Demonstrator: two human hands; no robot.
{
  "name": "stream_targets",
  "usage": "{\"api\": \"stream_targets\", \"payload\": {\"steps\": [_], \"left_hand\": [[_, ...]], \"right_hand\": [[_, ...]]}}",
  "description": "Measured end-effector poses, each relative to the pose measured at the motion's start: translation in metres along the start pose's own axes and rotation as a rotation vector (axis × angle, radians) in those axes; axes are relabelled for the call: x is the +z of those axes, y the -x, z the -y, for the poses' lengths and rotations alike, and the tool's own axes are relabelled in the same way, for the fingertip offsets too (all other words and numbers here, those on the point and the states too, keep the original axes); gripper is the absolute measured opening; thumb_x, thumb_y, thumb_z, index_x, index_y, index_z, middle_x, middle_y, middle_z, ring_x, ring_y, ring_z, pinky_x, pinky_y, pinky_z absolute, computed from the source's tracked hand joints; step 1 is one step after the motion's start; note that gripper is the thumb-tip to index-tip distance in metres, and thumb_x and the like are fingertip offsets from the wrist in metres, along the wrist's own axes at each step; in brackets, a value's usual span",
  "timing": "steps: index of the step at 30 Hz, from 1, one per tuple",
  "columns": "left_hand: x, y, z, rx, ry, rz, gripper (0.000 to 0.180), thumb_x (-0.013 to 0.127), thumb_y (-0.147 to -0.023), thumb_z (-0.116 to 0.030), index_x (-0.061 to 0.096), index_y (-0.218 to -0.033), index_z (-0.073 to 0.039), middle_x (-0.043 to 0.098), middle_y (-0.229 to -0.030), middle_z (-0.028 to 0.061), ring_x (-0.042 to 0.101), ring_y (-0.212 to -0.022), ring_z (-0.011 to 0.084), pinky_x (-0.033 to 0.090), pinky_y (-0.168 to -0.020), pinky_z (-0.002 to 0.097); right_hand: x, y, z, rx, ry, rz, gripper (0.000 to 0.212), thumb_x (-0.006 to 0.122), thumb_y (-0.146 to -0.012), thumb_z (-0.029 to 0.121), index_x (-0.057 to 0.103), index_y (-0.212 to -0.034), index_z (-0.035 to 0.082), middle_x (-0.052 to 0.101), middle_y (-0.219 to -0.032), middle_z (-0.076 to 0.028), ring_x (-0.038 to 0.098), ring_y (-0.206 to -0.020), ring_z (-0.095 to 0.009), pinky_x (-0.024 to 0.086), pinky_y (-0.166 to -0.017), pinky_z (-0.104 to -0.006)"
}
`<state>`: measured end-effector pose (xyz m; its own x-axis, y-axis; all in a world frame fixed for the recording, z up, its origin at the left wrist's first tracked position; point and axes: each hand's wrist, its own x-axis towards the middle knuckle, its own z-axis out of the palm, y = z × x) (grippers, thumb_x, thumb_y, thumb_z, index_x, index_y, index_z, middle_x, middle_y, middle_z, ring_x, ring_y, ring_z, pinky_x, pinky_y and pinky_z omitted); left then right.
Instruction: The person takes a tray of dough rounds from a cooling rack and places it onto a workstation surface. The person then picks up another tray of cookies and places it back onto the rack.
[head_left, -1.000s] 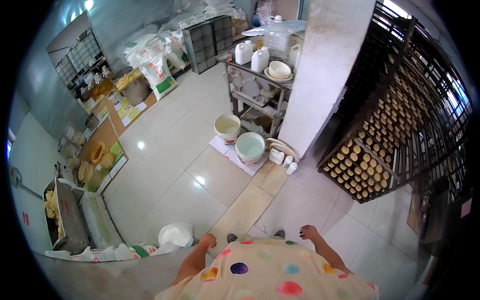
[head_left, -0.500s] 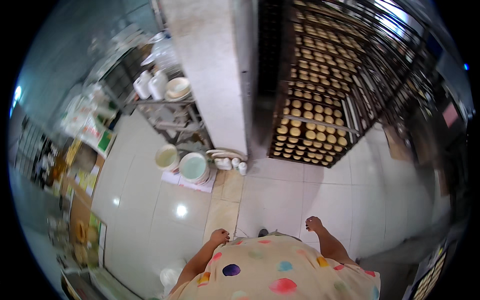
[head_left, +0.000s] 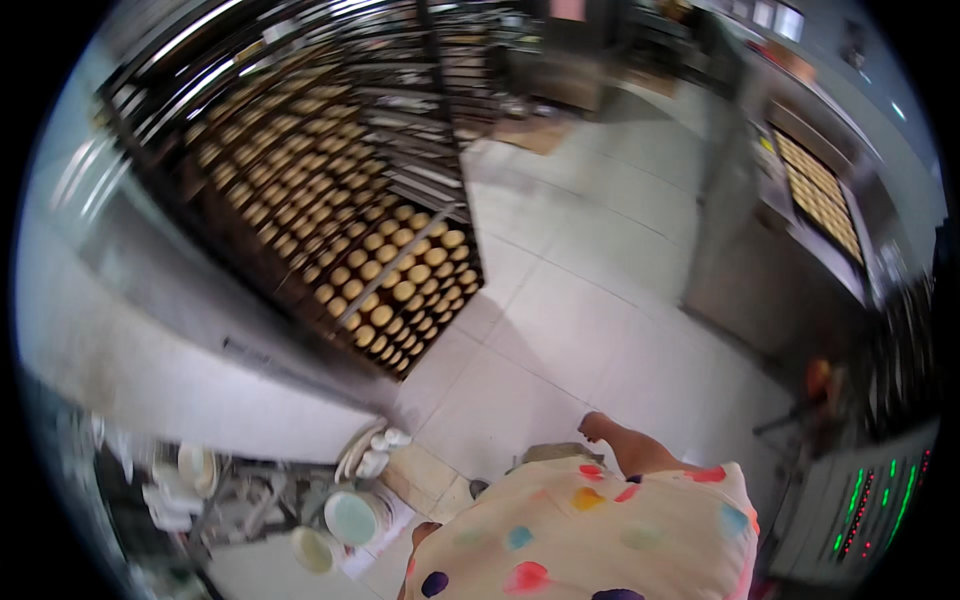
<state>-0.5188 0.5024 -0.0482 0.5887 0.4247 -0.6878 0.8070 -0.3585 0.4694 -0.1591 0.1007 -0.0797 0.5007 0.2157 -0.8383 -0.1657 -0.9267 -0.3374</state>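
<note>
My right hand (head_left: 594,428) hangs in front of my body over the tiled floor, its fingers loosely bent and a little apart. Nothing shows in it, and it touches nothing. Only a bit of my left hand (head_left: 426,532) shows at the left edge of my spotted top (head_left: 560,510); its fingers are hidden. Ahead to the left stands a tall dark rack (head_left: 455,150) with many levels of trays bearing round, pale yellow baked pieces (head_left: 404,291). Both hands are well apart from it.
A pale pillar (head_left: 170,350) stands left of the rack. At lower left are a bucket of bluish liquid (head_left: 352,517), another bucket (head_left: 315,550) and white bottles (head_left: 375,455). On the right, a metal counter (head_left: 735,250) bears a tray of round pieces (head_left: 820,195); a lit panel (head_left: 860,510) stands nearer.
My view has swung to the right: rack, pillar and buckets now lie further left, and the counter and lit panel have come into view. My left hand has become mostly hidden.
</note>
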Motion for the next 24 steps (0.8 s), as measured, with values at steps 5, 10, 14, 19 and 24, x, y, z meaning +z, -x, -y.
{"api": "stream_targets", "payload": {"steps": [5,10,14,19,24], "left_hand": [[-0.051,-0.046,0.011,0.126,-0.283,0.147,0.032,0.054,-0.074,-0.030,0.065,-0.086,-0.002,0.065,-0.081,0.0134,0.063,-0.074,0.0245,0.049,-0.068,0.0367],[-0.070,-0.069,0.020,0.255,-0.493,0.244,0.031,0.054,-0.075,-0.028,0.064,-0.087,-0.001,0.065,-0.080,0.0132,0.063,-0.074,0.0235,0.049,-0.068,0.0361],[-0.076,-0.091,-0.009,0.594,-0.790,0.332,0.030,0.053,-0.076,-0.026,0.064,-0.087,0.000,0.065,-0.079,0.0131,0.064,-0.073,0.0227,0.050,-0.068,0.0357],[-0.061,-0.069,-0.104,0.409,-0.230,0.310,0.028,0.052,-0.078,-0.021,0.061,-0.089,0.002,0.065,-0.076,0.0106,0.064,-0.070,0.0190,0.051,-0.065,0.0321],[-0.046,-0.055,-0.151,0.302,-0.047,0.383,0.029,0.052,-0.079,-0.023,0.060,-0.092,0.002,0.067,-0.078,0.0078,0.065,-0.069,0.0168,0.051,-0.065,0.0270]], "right_hand": [[0.034,0.048,0.033,-0.006,-0.104,-0.071,0.026,0.048,-0.078,0.024,0.062,-0.080,0.003,0.063,-0.069,-0.009,0.062,-0.056,-0.017,0.052,-0.053,-0.0310],[0.056,0.087,0.080,-0.167,-0.306,-0.222,0.030,0.052,-0.078,0.024,0.061,-0.098,0.005,0.064,-0.073,-0.010,0.061,-0.056,-0.017,0.052,-0.056,-0.0304],[0.071,0.097,0.051,-0.216,-0.298,-0.303,0.029,0.050,-0.079,0.026,0.063,-0.094,0.004,0.064,-0.070,-0.009,0.061,-0.054,-0.018,0.051,-0.056,-0.0312],[0.085,0.105,-0.043,-0.004,-0.079,-0.188,0.031,0.045,-0.079,0.029,0.063,-0.068,0.006,0.063,-0.061,-0.006,0.060,-0.053,-0.017,0.050,-0.056,-0.0331],[0.103,0.123,-0.090,0.215,0.035,-0.025,0.029,0.047,-0.074,0.026,0.065,-0.069,0.004,0.064,-0.070,-0.010,0.061,-0.063,-0.023,0.049,-0.061,-0.0368]]}}
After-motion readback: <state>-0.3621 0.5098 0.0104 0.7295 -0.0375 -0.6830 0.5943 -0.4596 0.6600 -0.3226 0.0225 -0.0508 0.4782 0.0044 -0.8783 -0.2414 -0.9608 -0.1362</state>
